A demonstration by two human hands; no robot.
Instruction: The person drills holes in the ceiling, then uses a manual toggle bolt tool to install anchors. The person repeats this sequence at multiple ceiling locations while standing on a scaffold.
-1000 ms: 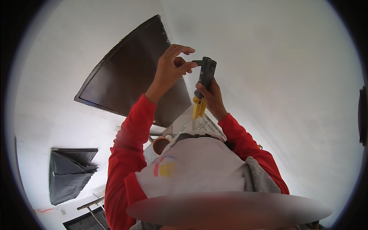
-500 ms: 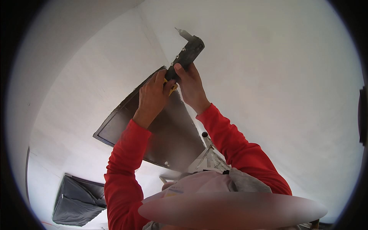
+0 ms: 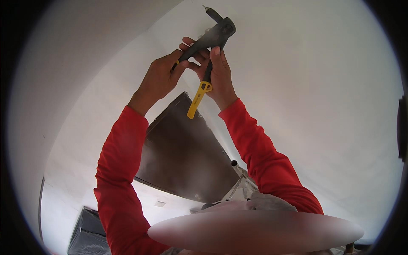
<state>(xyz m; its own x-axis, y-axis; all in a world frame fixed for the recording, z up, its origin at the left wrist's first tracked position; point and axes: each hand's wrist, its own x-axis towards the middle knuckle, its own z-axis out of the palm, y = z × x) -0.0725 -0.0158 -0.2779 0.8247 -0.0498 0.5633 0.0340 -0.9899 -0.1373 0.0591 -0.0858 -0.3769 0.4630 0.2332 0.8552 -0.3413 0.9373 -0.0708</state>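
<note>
A black hand riveter (image 3: 220,30) is raised high in front of me, its slim nose pointing up and to the left, its two handles spread apart. My left hand (image 3: 158,74) is closed on the end of one handle, where a little yellow shows. My right hand (image 3: 220,78) grips the tool around the other handle, thumb over it and fingers behind. That handle's yellow grip end (image 3: 196,102) hangs below my fingers, in front of a large dark brown panel (image 3: 187,153) set in the white wall.
White walls (image 3: 297,93) surround me, with a corner line at the upper left. Dark sheeting (image 3: 87,233) covers an opening at the lower left, and a small white plate (image 3: 160,204) is on the wall. A metal pole (image 3: 238,168) stands behind my right sleeve.
The riveter has risen and tilted, and its handles have opened apart. My left hand, open a second ago, now grips one handle end. The brown panel sits lower in view.
</note>
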